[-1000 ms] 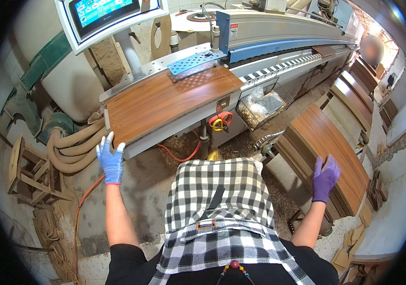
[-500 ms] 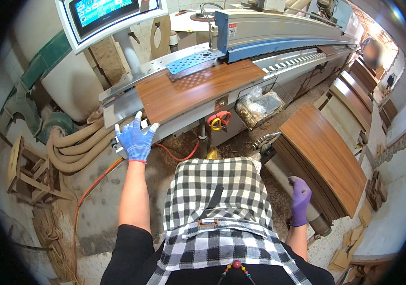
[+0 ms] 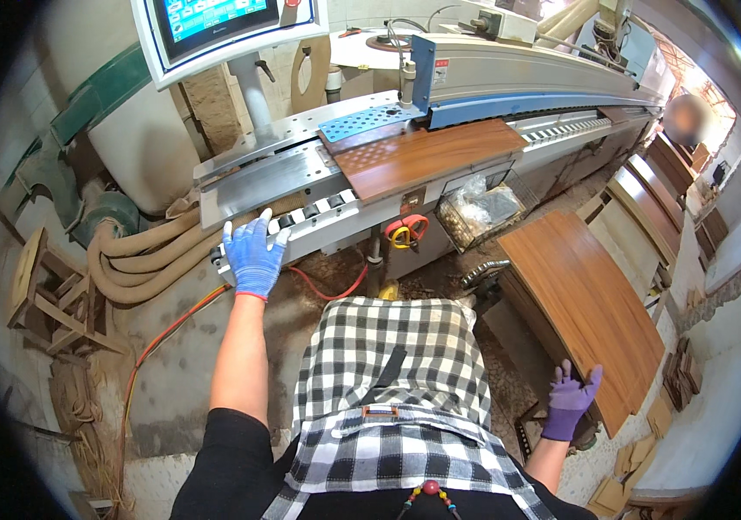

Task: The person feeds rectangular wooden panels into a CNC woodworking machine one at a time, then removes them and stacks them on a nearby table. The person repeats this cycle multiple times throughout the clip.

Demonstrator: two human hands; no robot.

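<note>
My left hand (image 3: 253, 258), in a blue glove with white fingertips, rests with fingers apart at the left end of a white roller rail (image 3: 310, 217). A wood-grain panel (image 3: 431, 156) lies on the machine bed, partly beneath a blue perforated plate (image 3: 368, 121), to the right of that hand and apart from it. At lower right, my right hand (image 3: 571, 403), in a purple glove, has its fingers spread at the near edge of a stack of brown wood-grain panels (image 3: 587, 303). Whether its fingertips touch the top panel I cannot tell.
A screen (image 3: 218, 22) stands over the machine's left end. Scissors with red and yellow handles (image 3: 407, 231) hang on its front beside a wire basket (image 3: 485, 208). Thick hoses (image 3: 140, 269) and a wooden stool (image 3: 56, 295) are at left. Another person (image 3: 687, 121) appears far right.
The panel on the machine has slid right, away from my left hand, uncovering rollers. My right hand has gone from closed to spread and moved to the stack's near edge.
</note>
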